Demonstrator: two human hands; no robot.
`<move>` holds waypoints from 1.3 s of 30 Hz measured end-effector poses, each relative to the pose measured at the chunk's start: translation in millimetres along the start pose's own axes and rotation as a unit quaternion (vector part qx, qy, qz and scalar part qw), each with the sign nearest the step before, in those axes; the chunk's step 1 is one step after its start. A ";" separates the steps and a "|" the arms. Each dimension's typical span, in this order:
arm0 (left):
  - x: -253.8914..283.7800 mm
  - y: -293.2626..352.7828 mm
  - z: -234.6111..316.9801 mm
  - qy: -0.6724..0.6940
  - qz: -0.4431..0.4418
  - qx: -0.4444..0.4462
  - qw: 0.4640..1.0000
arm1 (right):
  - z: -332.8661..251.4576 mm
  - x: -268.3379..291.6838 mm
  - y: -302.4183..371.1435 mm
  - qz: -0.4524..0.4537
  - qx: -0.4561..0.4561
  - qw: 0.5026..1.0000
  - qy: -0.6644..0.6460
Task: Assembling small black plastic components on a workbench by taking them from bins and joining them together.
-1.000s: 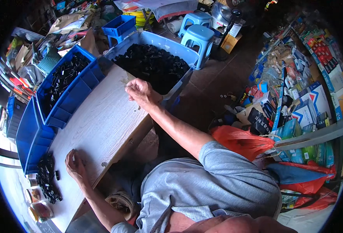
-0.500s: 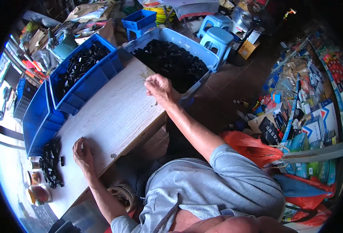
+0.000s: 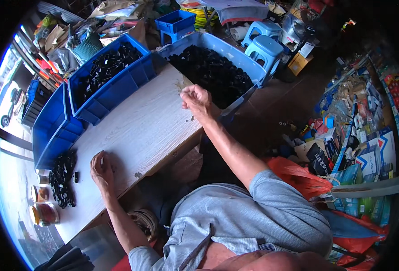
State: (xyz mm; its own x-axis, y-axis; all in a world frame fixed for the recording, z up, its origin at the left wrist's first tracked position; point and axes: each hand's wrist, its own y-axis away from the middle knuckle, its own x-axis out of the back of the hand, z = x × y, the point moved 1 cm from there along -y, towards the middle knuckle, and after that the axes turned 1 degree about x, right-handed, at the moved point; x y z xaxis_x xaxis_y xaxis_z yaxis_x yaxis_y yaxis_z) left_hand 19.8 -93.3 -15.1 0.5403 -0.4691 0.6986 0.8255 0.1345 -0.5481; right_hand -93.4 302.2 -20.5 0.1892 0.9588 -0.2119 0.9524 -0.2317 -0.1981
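Showing two bare hands at a pale wooden table (image 3: pixel 131 126), seen from above. The left hand (image 3: pixel 102 171) is low over the tabletop, its fingers curved downward; whether they pinch anything cannot be told. The right hand (image 3: pixel 197 103) is near the table's far right corner, fingers curled in toward the thumb; whether something is inside cannot be told. Left of the left hand, near it, is one single black piece (image 3: pixel 76 177), and just beyond that one heap of black pieces (image 3: pixel 63 178), too many to count. Two blue bins stand along the far left edge: one upright bin (image 3: pixel 120 94) holding many more black pieces, and one tilted bin (image 3: pixel 48 128) beside the heap. One large pale blue tub (image 3: pixel 228 50), past the right hand, holds another dark mass of them. Two light blue stools (image 3: pixel 265 49) stand beside the tub. At least two jars (image 3: pixel 48 214) sit left of the heap.
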 end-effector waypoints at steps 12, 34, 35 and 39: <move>2.2 -2.2 14.1 -0.020 -0.006 0.021 1.000 | -1.5 2.0 0.9 -0.013 -0.004 1.000 -0.015; 22.8 -99.7 79.7 0.006 0.103 -0.125 0.987 | -23.0 -6.9 -24.5 0.054 -0.082 0.994 0.039; 20.2 -118.5 87.6 0.002 0.106 -0.132 0.986 | -14.9 -4.7 -33.3 0.069 -0.056 0.995 0.034; -3.7 -191.8 83.0 -0.036 0.031 -0.102 0.994 | 0.1 -12.9 -50.7 0.068 -0.037 0.996 0.050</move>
State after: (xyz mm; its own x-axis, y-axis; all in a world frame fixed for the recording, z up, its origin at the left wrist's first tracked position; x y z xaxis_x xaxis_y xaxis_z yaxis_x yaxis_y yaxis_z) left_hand -127.0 -44.9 125.6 0.6046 -0.4014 0.6880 0.7446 -0.0220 -0.6672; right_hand -144.1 301.5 -7.8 0.3377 0.9316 -0.1343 0.9304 -0.3520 -0.1022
